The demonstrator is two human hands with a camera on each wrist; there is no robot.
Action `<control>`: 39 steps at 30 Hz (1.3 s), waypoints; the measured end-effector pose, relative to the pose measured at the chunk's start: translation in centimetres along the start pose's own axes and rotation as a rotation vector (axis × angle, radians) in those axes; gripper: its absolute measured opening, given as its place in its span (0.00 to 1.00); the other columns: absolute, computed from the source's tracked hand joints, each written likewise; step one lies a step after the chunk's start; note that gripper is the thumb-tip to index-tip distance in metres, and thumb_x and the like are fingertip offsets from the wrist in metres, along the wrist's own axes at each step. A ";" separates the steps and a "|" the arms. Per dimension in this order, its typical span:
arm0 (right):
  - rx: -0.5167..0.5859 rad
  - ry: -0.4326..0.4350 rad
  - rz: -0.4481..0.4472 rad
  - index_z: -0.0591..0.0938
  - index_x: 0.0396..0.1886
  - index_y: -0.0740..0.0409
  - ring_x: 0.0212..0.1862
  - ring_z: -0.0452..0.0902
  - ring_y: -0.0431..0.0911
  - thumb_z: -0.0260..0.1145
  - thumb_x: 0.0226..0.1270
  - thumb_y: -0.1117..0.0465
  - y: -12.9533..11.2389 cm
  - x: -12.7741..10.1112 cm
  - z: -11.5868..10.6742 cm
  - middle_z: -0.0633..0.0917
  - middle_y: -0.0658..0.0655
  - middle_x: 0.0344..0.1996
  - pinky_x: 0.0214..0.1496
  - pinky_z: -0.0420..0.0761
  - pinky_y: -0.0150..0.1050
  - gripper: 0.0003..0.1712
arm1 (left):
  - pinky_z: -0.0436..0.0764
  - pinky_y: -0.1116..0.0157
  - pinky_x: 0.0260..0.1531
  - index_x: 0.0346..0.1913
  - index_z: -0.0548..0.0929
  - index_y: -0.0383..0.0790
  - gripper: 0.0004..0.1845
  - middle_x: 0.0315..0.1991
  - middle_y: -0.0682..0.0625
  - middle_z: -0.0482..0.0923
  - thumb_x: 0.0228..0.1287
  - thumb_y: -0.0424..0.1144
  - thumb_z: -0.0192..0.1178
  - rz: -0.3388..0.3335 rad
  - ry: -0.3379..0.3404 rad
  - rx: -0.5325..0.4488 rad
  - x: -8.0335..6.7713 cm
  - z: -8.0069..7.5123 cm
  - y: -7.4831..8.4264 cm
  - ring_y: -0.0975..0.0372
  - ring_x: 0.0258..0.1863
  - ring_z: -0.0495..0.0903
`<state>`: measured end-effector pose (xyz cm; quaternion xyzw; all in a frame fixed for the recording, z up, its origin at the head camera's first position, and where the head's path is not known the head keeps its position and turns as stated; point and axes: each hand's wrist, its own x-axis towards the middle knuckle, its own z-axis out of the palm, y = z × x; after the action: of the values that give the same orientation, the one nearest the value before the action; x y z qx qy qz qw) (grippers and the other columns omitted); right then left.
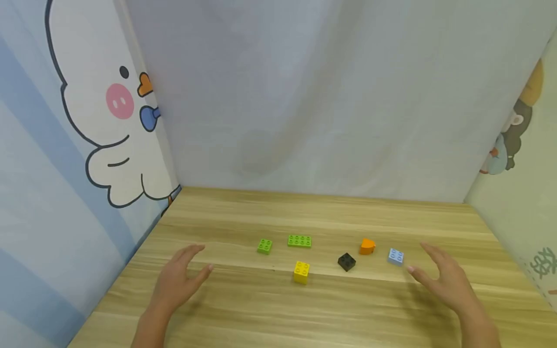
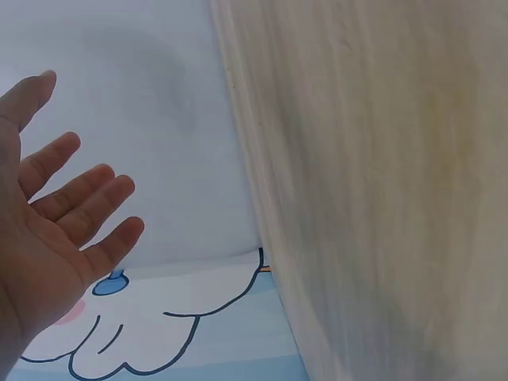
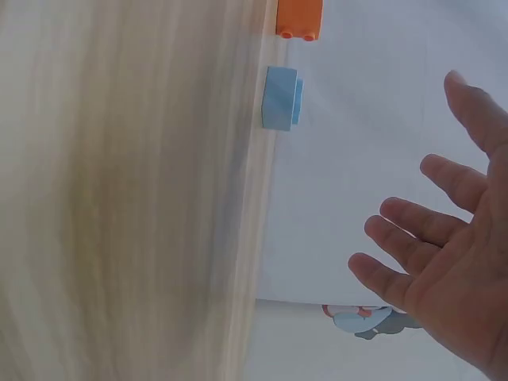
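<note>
My left hand (image 1: 177, 280) hovers over the left part of the wooden table, fingers spread and holding nothing. Nearest to it lies a small green brick (image 1: 264, 246). On the right, my right hand (image 1: 446, 280) is likewise spread and bare, close to a light blue brick (image 1: 395, 257) but apart from it. Between the hands lie a longer green brick (image 1: 299, 241), a yellow brick (image 1: 301, 272), a black brick (image 1: 346, 262) and an orange brick with a curved side (image 1: 367, 246). The right wrist view shows the blue brick (image 3: 281, 98) beside the orange one (image 3: 299, 17).
The wood-grain table (image 1: 243, 314) ends at a pale grey cloth (image 1: 304, 96) behind it. A cloth with a white cartoon figure (image 1: 100, 96) hangs along the left side. A pale printed cloth (image 1: 535, 203) borders the right side.
</note>
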<state>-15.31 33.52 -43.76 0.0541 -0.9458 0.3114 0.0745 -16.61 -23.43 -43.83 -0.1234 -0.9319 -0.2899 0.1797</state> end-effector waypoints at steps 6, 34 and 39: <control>0.046 -0.016 0.024 0.62 0.75 0.74 0.70 0.56 0.81 0.68 0.73 0.50 -0.7 0.3 0.4 0.63 0.83 0.71 0.63 0.61 0.79 0.44 | 0.77 0.38 0.58 0.65 0.80 0.30 0.28 0.62 0.33 0.79 0.67 0.42 0.70 -0.053 -0.077 -0.093 0.5 -0.1 1.0 0.38 0.59 0.79; 0.250 -0.080 -0.037 0.66 0.77 0.69 0.64 0.71 0.77 0.68 0.74 0.53 -4.6 2.3 4.3 0.69 0.77 0.71 0.58 0.78 0.68 0.40 | 0.78 0.40 0.58 0.64 0.81 0.31 0.29 0.62 0.35 0.80 0.61 0.38 0.75 -0.059 -0.251 -0.325 2.9 2.3 4.1 0.40 0.59 0.80; 0.297 -0.099 -0.054 0.66 0.77 0.68 0.68 0.69 0.72 0.69 0.73 0.53 -5.5 2.7 5.4 0.71 0.74 0.71 0.62 0.75 0.66 0.41 | 0.78 0.41 0.59 0.65 0.80 0.32 0.30 0.63 0.35 0.79 0.62 0.38 0.75 -0.093 -0.288 -0.385 2.9 2.8 4.5 0.40 0.61 0.79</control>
<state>-17.68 25.70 -44.39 0.1055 -0.8901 0.4425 0.0274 -18.46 -17.80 -42.60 -0.1523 -0.8802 -0.4496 0.0047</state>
